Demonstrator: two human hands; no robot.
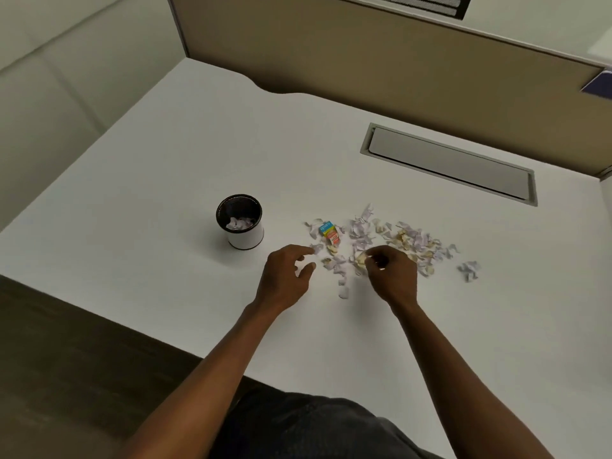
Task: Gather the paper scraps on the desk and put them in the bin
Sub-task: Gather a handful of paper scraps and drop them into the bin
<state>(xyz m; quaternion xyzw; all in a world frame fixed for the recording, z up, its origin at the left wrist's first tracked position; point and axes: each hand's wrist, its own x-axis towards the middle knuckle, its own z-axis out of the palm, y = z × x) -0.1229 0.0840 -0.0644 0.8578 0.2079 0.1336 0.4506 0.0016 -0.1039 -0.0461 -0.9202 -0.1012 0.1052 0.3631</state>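
Several white, lilac and yellowish paper scraps (pixel 410 241) lie scattered on the white desk (pixel 165 154), right of a small round bin (pixel 240 223) with a black rim and white wall. Some scraps lie inside the bin. My right hand (pixel 390 273) is at the near edge of the pile, its fingers curled and pinching yellowish scraps (pixel 361 259). My left hand (pixel 288 276) hovers at the pile's left end with its fingers loosely spread, a fingertip near a lilac scrap (pixel 317 248). One crumpled scrap (pixel 468 270) lies apart at the right.
A small blue and orange carton (pixel 329 231) lies among the scraps. A grey cable hatch (pixel 450 164) is set into the desk at the back right. A beige partition (pixel 364 54) bounds the desk's far side. The desk's near edge runs past my arms.
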